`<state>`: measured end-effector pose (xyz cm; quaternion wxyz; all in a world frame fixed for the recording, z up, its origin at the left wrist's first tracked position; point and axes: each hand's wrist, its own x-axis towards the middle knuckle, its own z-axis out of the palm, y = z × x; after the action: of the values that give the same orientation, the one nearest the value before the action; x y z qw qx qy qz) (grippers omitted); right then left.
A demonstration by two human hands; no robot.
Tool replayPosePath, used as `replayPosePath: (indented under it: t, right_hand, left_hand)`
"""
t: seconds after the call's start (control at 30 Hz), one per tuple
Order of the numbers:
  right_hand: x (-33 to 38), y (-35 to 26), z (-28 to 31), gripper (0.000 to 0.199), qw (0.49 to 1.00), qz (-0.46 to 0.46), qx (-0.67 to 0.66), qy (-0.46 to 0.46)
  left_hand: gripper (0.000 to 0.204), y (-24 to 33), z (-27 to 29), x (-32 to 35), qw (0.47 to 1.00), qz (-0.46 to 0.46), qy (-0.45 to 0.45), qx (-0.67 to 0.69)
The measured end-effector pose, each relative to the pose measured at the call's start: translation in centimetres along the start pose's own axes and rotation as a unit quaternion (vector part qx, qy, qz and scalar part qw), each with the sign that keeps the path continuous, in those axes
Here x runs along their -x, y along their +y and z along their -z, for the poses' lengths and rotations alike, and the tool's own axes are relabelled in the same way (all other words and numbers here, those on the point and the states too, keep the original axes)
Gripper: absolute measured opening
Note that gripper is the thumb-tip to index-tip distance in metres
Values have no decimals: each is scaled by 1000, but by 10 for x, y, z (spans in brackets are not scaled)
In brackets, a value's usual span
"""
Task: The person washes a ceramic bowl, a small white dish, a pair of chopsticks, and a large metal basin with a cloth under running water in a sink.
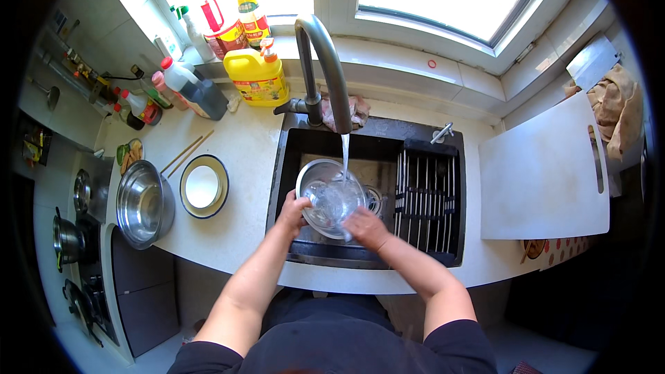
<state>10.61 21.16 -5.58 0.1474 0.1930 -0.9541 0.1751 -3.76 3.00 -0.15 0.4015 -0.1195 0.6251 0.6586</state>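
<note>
Under the running faucet [323,69], a round metal bowl [302,179] is held tilted over the dark sink [277,197]. Water streams from the spout into it, and the water inside looks stirred up. My left hand [294,210] is closed on the bowl's left rim, thumb on top. My right hand [367,228] is at the bowl's lower right side, with its fingertips reaching into the bowl. Motion blurs those fingers, and a whitish patch beside them cannot be made out.
A roll-up drying rack [426,201] covers the sink's right part. Left on the counter are a large metal basin [144,204], chopsticks [188,154] and stacked bowls [204,187]. Behind them stand several bottles and a yellow jug [256,77]. A white cutting board [544,173] lies at right.
</note>
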Motion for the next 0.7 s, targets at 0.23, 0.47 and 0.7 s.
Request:
replayPosePath:
  t: [0.23,0.47,0.7]
  right_hand:
    - [-36,-75,-16,43,958,-208,-198,12]
    - [2,26,34,28,985,28,115,-127]
    - [-26,10,105,25,966,-105,-185,-148]
  left_hand:
    - [58,-41,-1,-4,989,-100,55,94]
    - [42,10,44,-30,977,126,-171,-9]
    - [53,27,32,-54,935,126,-251,216]
